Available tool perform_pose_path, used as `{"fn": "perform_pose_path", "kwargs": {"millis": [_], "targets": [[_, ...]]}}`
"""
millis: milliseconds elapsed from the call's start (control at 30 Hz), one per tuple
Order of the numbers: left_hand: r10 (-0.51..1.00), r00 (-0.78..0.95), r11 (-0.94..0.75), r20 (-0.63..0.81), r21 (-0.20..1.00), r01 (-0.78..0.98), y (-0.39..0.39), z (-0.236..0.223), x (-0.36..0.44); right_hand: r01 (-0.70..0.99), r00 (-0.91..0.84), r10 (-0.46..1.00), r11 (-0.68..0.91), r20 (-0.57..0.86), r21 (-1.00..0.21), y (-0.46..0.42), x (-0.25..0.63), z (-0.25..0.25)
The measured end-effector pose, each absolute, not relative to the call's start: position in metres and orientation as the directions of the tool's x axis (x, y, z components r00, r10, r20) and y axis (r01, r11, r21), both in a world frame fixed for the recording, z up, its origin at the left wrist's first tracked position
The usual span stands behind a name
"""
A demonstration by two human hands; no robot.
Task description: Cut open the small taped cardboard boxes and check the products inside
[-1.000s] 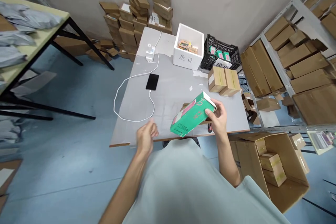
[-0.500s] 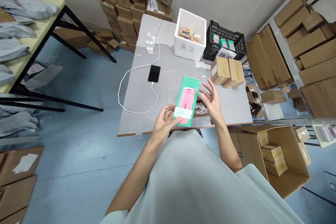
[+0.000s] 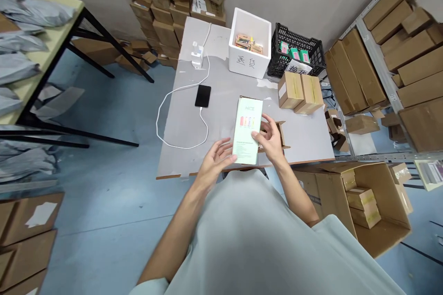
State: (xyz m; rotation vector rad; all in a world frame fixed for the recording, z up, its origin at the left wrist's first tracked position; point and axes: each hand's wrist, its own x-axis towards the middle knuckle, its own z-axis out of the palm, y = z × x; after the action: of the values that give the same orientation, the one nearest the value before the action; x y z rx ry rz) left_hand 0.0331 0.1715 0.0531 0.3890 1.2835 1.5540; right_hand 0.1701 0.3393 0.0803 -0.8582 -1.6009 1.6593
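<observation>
A pale green retail box [image 3: 248, 124] is held upright-on over the table's front edge, showing a face with a row of small coloured pictures and printed text. My right hand [image 3: 272, 140] grips its right side, thumb on the front and fingers round the edge. My left hand [image 3: 216, 159] is at the lower left corner, fingers apart and off the box, thumb tip at the corner. Behind the box and my right hand, an opened cardboard carton [image 3: 281, 134] lies on the table, mostly hidden.
On the grey table [image 3: 221, 87] are a phone [image 3: 203, 96] on a white cable, a power adapter [image 3: 197, 55], a white foam bin [image 3: 247, 62], a black crate [image 3: 277, 50] and two taped cartons [image 3: 300, 92]. A large open carton [image 3: 384, 235] stands at right.
The box has been turned from its green face with a pink picture to its pale printed face. My right hand has closed on its side; my left fingers have come off it.
</observation>
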Motion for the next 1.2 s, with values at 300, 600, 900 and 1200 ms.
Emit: {"fn": "perform_pose_path", "kwargs": {"millis": [300, 600, 900, 1200], "targets": [[0.789, -0.486, 0.103, -0.375, 0.861, -0.497, 0.172, 0.043, 0.044, -0.004, -0.621, 0.783, -0.021, -0.013, -1.000, 0.341, 0.173, 0.074], [0.663, -0.743, 0.102, -0.084, 0.995, -0.021, 0.180, 0.056, 0.066, 0.076, -0.534, 0.845, 0.013, -0.029, -0.997, 0.328, 0.169, 0.062], [0.824, -0.392, 0.142, -0.408, 0.819, -0.556, 0.175, 0.039, 0.037, -0.014, -0.616, 0.787, -0.072, -0.048, -0.997, 0.333, 0.178, 0.053], [0.597, -0.770, 0.172, -0.226, 0.973, -0.153, 0.192, 0.039, 0.060, 0.058, -0.548, 0.836, 0.048, 0.008, -0.997, 0.326, 0.171, 0.059]]}}
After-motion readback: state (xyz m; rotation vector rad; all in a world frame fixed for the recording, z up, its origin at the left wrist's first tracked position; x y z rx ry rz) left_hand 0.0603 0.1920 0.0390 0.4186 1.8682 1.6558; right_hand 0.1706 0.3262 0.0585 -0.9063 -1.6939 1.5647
